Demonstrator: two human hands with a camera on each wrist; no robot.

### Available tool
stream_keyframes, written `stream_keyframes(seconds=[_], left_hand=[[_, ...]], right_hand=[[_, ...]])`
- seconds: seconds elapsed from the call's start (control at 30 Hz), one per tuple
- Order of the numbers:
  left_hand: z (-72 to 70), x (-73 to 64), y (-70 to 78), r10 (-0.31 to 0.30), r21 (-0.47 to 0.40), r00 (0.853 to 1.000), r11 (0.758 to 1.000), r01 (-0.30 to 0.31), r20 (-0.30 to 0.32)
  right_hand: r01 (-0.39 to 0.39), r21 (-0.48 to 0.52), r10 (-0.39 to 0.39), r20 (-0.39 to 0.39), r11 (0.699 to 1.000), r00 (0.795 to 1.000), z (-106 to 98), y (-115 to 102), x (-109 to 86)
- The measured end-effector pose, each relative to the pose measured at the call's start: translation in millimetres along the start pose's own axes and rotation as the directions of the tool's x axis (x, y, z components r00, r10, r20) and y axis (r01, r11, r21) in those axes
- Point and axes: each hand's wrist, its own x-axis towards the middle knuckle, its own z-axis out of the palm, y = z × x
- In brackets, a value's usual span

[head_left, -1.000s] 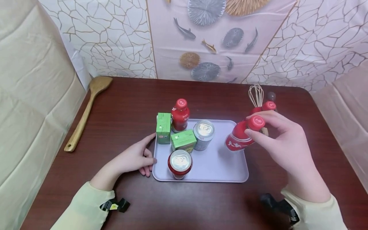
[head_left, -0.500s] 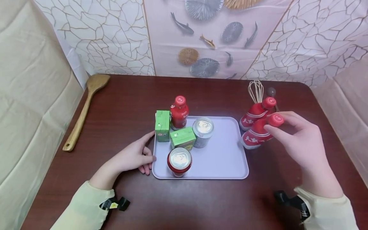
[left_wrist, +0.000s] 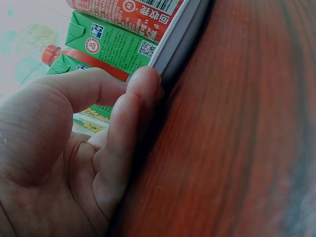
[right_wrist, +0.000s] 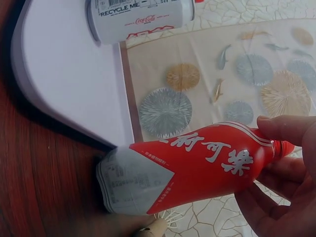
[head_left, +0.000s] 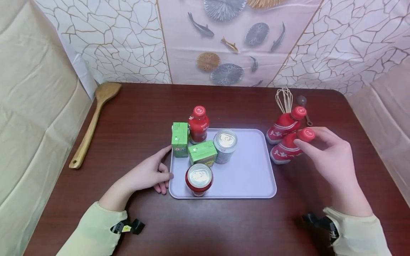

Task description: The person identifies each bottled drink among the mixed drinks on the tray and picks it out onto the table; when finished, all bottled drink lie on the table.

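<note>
My right hand pinches a red-labelled Coca-Cola bottle by its neck, thumb on one side and fingers on the other. In the right wrist view the bottle's base is at the dark table, just beside the tray's right edge. A second red bottle stands right behind it. My left hand grips the left rim of a pale lilac tray. On the tray are two green drink cartons, a silver can, a red can and another red bottle at the back.
A wooden turner lies along the table's left side. Behind the right-hand bottles, a whisk and a small round-ended spoon lie near the back edge. Patterned cloth hangs behind the table.
My right hand has carried the bottle rightward from over the tray to the table beside the other bottle, then shifted only slightly. My left hand stays at the tray's rim.
</note>
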Motion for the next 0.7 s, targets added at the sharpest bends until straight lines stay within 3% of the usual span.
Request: stream_keyframes(seconds=[0.57,0.7], left_hand=[[-0.3,0.2,0.4,0.003,0.011,1.000,1.000,-0.003,-0.001],[0.2,0.2,0.8,0.003,0.007,1.000,1.000,-0.003,0.001]], right_hand=[[-0.036,0.037,0.036,-0.015,0.999,0.999,5.6,-0.2,-4.3],[0.000,0.034,0.001,-0.011,0.999,1.000,6.0,-5.8,-3.5]])
